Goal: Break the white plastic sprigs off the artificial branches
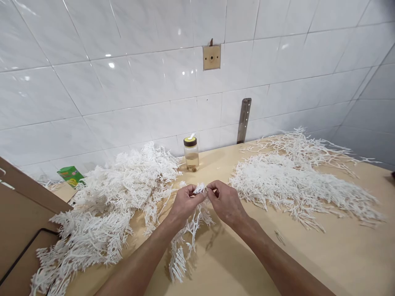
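My left hand (186,201) pinches a white branching strand (193,228) near the middle of the view; its lower part hangs below the fingers towards the table. Close beside it, my right hand (222,200) has thumb and forefinger pressed together at the strand's top end. What lies between those right fingertips is too small to tell. A large heap of white feathery strands (114,197) spreads to the left of my hands. To the right lies another broad pile of white strands (286,181).
A jar (191,158) with a dark and yellow lid stands beyond my hands near the tiled wall. A green packet (70,176) sits behind the left heap. Brown board (24,222) rises at the left edge. The wooden table (348,255) bears small loose bits.
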{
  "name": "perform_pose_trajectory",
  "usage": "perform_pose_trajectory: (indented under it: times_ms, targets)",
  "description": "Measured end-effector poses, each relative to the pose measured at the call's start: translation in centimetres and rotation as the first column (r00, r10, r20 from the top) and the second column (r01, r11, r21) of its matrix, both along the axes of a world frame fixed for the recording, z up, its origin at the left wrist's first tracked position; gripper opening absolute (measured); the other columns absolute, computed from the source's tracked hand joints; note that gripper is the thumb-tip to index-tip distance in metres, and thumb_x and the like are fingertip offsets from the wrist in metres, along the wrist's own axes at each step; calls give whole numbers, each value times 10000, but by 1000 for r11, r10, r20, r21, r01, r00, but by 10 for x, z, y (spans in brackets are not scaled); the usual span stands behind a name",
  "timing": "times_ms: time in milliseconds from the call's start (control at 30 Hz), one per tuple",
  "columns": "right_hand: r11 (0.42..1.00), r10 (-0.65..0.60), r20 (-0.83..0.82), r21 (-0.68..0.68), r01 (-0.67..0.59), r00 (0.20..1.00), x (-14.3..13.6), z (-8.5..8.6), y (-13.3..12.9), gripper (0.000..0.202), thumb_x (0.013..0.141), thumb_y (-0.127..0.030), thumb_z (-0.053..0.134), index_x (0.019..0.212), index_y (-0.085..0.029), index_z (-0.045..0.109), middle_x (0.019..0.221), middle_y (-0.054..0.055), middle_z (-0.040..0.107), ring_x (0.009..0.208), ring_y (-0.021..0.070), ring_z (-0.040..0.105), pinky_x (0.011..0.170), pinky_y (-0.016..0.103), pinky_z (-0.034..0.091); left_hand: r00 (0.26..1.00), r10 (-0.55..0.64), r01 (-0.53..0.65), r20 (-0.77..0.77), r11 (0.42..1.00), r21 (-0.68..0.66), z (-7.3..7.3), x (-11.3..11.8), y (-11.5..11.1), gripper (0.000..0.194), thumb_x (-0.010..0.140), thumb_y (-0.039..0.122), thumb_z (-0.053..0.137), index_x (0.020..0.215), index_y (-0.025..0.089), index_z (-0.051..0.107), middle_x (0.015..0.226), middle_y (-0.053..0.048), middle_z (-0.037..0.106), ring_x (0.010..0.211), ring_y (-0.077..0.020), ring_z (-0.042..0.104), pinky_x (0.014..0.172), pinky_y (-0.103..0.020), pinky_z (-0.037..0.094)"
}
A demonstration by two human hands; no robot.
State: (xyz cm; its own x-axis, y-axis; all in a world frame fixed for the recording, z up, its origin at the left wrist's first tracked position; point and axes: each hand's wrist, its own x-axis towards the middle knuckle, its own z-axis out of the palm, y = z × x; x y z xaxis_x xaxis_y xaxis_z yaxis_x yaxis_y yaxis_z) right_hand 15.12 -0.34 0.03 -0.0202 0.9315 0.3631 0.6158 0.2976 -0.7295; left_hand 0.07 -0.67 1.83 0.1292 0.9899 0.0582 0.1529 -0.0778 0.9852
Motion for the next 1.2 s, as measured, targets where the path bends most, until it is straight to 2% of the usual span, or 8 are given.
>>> perform_pose_trajectory:
  times_ms: [133,333,500,633,833,967,1100,1200]
  targets:
    - [1000,13,4,-15,-13,1000,0,4,-1,210,904,-298,456,810,-198,614,721,19,661,656,170,574,636,285,393,998,51,-47,-48,995,83,-5,0,1,110,709,255,656,711,161,601,642,40,501,575,-94,413,552,-227,323]
    - [999,52,-10,-16,-52,999,2,4,-1,189,903,-296,472,806,-196,600,687,6,632,629,162,553,623,277,388,994,49,-31,-97,983,181,-11,-8,9,255,779,403,641,719,158,610,640,19,516,599,-113,441,561,-234,343]
    - [992,83,127,86,-94,988,5,-2,0,185,925,-234,437,792,-193,560,752,21,624,676,161,542,636,277,375,983,10,3,-183,997,73,-5,-15,12,338,746,429,647,586,181,481,544,55,370,510,-84,304,489,-231,237]
    - [983,24,288,166,-74,957,4,-7,2,199,948,-189,380,817,-185,530,813,48,615,673,158,530,602,277,343,994,-55,53,-95,998,-29,1,-12,8,410,677,469,706,553,187,436,525,67,330,485,-66,250,468,-230,200]
    - [982,-44,370,189,-29,928,-5,-11,3,166,940,-170,409,832,-173,535,834,72,610,647,153,530,572,264,344,995,-101,101,14,967,-235,-2,-9,5,494,578,543,782,562,197,431,482,72,367,432,-62,298,431,-224,221]
    - [982,-160,327,150,115,931,13,-7,11,207,939,-156,377,804,-168,533,774,74,585,570,145,500,549,270,357,994,-96,78,-59,965,-250,-10,-15,10,462,588,527,779,580,184,470,496,69,387,433,-61,318,431,-220,213]
    - [929,-363,234,166,331,902,45,-4,23,106,865,-164,477,864,-162,583,871,103,624,718,204,580,659,315,418,997,-71,69,-3,981,-181,-12,-19,13,463,611,547,773,610,168,506,518,76,365,449,-49,277,443,-215,182]
    - [951,-309,126,63,303,943,48,-2,24,203,843,-207,503,987,-143,631,979,125,644,713,196,607,674,324,455,991,-70,88,112,983,-163,-10,-18,13,463,599,551,790,660,151,563,549,64,413,466,-49,299,458,-214,210]
